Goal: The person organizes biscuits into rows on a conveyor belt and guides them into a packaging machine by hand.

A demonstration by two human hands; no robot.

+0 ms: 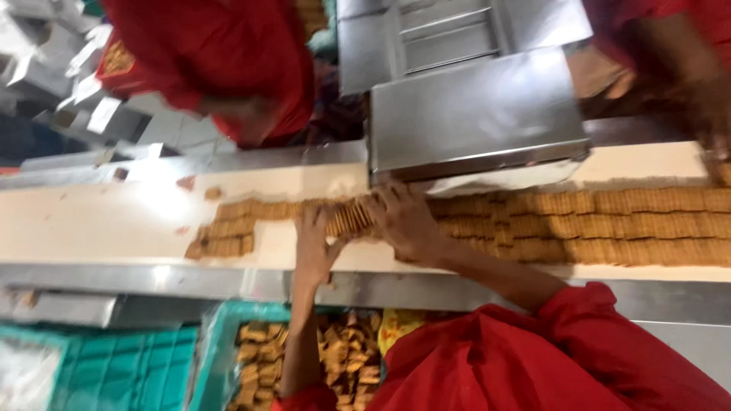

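Note:
Rows of brown square biscuits (609, 217) lie flat on a white conveyor belt (99, 224). My left hand (316, 243) and my right hand (403, 221) press from both sides on a short stack of biscuits (352, 217) standing on edge between them. Both arms wear red sleeves. A smaller patch of biscuits (228, 228) lies just left of my left hand.
A steel box-shaped cover (472, 114) spans the belt above my hands. Another person in red (228, 61) bends over the far side, and a second person's arm (670, 61) is at the top right. A green crate of broken biscuits (259, 358) sits below the belt's steel edge.

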